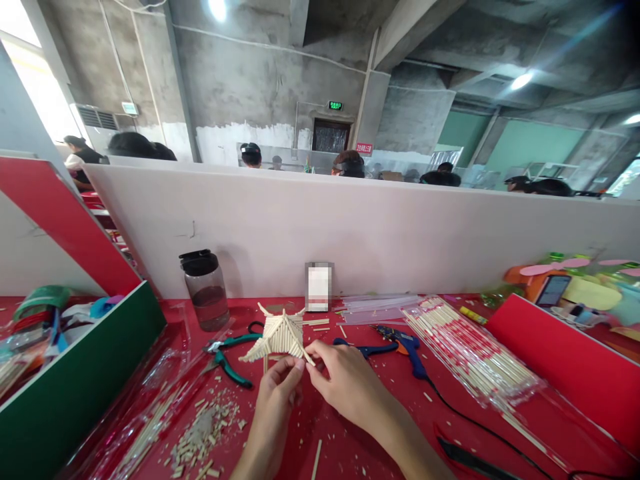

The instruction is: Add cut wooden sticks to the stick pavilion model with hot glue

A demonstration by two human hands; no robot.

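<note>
A small pagoda-style roof made of pale wooden sticks [283, 335], with upturned corners, is held above the red table. My left hand [279, 387] pinches its lower front edge between thumb and fingers. At the roof's front right corner, my right hand [343, 377] is closed on the stick end, its fingertips close to my left thumb. Left of the roof lie green-handled pliers [233, 360]. A blue glue gun [413, 350] rests on its side to the right, its black cord trailing toward me. My palms are turned from view.
Cut stick pieces [200, 433] are heaped at the front left. A dark water bottle [204, 290] stands at the back left. Clear glue sticks [375, 309] and packed chopsticks [470, 347] lie at the right. A white partition [400, 240] closes the back; a green panel [80, 387] edges the left.
</note>
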